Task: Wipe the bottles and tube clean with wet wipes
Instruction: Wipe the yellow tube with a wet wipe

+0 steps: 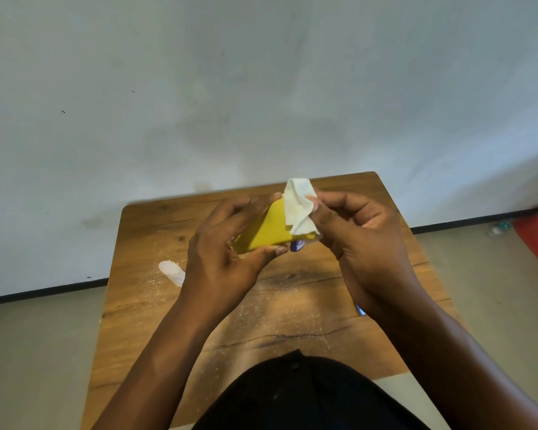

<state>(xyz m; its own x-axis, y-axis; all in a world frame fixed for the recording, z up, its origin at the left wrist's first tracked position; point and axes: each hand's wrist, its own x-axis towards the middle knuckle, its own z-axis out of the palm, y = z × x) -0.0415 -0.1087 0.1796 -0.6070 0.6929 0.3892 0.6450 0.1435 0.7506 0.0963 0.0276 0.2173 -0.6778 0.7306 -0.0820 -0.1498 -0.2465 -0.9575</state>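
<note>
Gripping the yellow bottle (266, 231) above the wooden table (370, 346), the left hand (221, 259) has its fingers curled over the top edge and its thumb clamped underneath. Just to that hand's right, the right hand (364, 240) pinches a crumpled white wet wipe (298, 206) between thumb and fingers, and the wipe is pressed right against the bottle's far end. A dark blue bit peeks out below the wipe, too hidden to name. Down behind the left wrist, a white object (172, 272) lies flat on the table, partly covered. Pale dust speckles the wood beneath both hands.
</note>
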